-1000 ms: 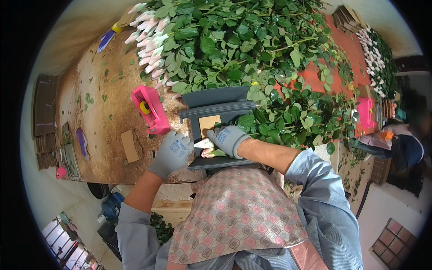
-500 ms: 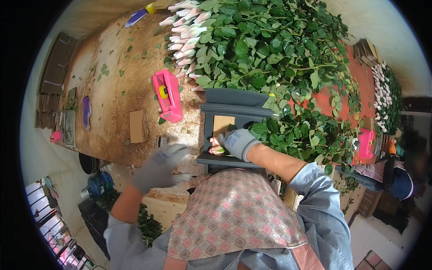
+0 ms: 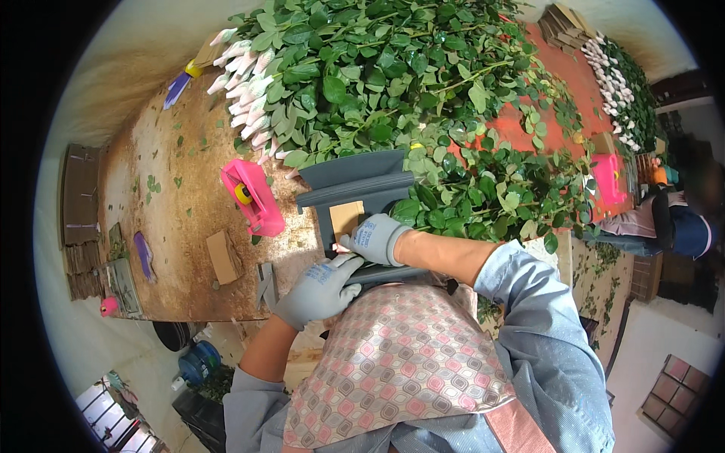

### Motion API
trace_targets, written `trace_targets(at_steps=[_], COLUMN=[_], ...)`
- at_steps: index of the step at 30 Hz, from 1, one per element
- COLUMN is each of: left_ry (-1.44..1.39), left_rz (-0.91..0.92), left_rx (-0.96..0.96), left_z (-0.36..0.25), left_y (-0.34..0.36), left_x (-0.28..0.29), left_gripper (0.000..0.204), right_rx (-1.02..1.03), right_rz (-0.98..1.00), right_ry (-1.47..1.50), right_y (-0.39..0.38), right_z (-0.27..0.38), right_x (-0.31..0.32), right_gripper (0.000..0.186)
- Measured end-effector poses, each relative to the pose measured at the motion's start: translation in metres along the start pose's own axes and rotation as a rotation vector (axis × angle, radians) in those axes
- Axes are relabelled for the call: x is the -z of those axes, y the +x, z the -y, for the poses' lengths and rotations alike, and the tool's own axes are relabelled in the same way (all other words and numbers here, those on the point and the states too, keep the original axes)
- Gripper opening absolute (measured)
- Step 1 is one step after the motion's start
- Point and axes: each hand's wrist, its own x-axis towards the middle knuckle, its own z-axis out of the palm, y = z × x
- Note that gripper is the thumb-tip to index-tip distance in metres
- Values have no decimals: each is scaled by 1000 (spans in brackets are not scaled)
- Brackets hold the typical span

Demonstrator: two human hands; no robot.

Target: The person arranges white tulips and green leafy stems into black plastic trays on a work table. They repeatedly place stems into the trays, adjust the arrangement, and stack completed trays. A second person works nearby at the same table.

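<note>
A dark grey trough-shaped holder (image 3: 355, 186) with a raised back flap stands at the table's front edge before me. A piece of brown cardboard (image 3: 347, 218) lies in it. My gloved right hand (image 3: 375, 239) is closed over rose buds in the holder; a sliver of pinkish bud shows by its fingertips, and the rest is hidden. From the left, my gloved left hand (image 3: 321, 291) reaches over the holder's near corner, fingers stretched toward the buds and thumb apart. Leafy green stems (image 3: 468, 200) spread to the right of the holder.
Behind lies a big pile of leafy roses (image 3: 377, 83) with wrapped white-pink heads (image 3: 249, 102). On the left are a pink tape dispenser (image 3: 253, 198), a cardboard stack (image 3: 224, 257) and purple gloves (image 3: 143, 257). A person (image 3: 664, 223) stands at far right.
My left hand has moved right and onto the holder beside my right hand. The right hand stays over the buds. The whole view has shifted and turned somewhat.
</note>
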Motion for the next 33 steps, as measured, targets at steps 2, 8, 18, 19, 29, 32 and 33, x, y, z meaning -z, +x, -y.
trace_targets(at_steps=[2,8,18,19,29,32,33], left_ry=[67,137,78,71,63,78,101], left_rz=[-43,16,-59,-62,-86,-97,-133], left_rx=[10,61,74,79,127,112,86], left_z=[-7,1,-7,-9,-3,-2,3], left_y=[-3,2,2,1,-3,-3,-3], left_x=[0,-12,-11,-10,-22,-21,-29], left_gripper=[57,63,54,54,51,49,46], right_rx=[-11,-34,-525,-581,-575,-496,-459], right_rz=[19,104,-632,-497,-196,-437,-502], right_ry=[8,8,-317,-408,-714,-784,-781], right_y=[1,-2,17,15,-26,-55,-64], right_z=[3,4,-153,-163,-145,-118,-108], right_x=[4,20,108,98,102,161,180], right_gripper=[25,29,32,30,23,18,20])
